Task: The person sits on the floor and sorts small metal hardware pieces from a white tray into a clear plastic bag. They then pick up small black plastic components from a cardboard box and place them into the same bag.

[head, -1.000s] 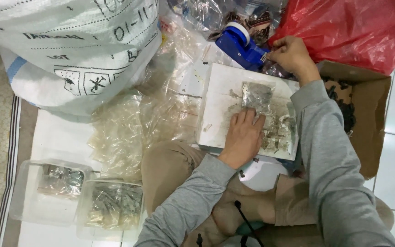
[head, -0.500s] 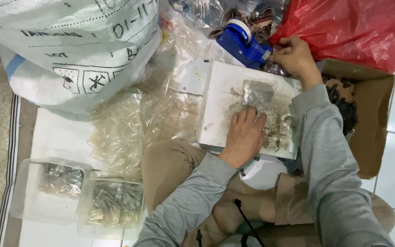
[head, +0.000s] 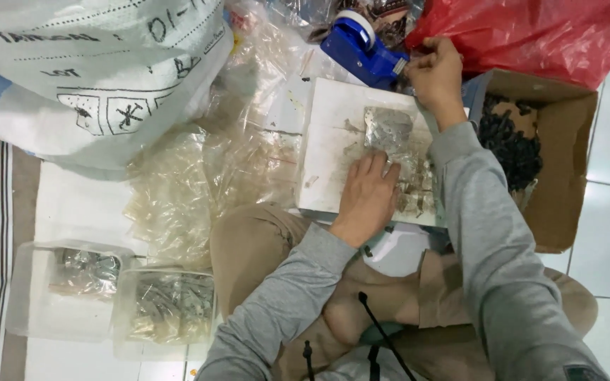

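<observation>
Light: bright, even, diffuse; source not visible.
Shadows: soft, faint.
Glare: sheen on clear plastic bags (head: 199, 176).
Focus: fairly sharp, slight softness throughout.

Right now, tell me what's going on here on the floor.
A person in a grey sweatshirt sits on the floor with a white board across their lap. The left hand presses flat on small clear packets of metal parts on the board. The right hand reaches to the blue tape dispenser and pinches at its front end. Beside them lie a pile of empty clear bags, two clear tubs of filled packets, a brown cardboard box and a red plastic bag.
</observation>
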